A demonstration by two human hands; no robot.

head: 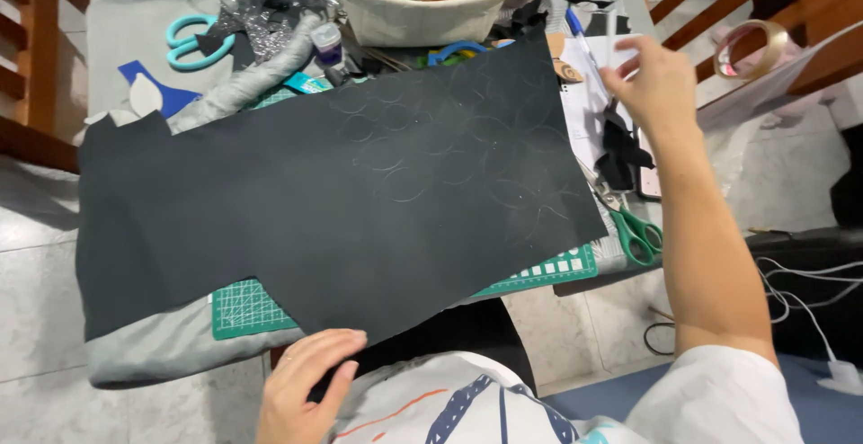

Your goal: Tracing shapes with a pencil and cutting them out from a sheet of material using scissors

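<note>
A large black sheet [342,201] — faint traced circles across it — is covering the frame's centre, overhanging the green cutting mat [247,309] and table [126,13]. The left hand [306,381] is pinching its lower edge; the right hand [656,80] is hovering open at upper right, above green-handled scissors [634,228].

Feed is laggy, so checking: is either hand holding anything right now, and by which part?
The left hand grips the black sheet at its near edge. The right hand hovers open over the table's right side, holding nothing.
</note>
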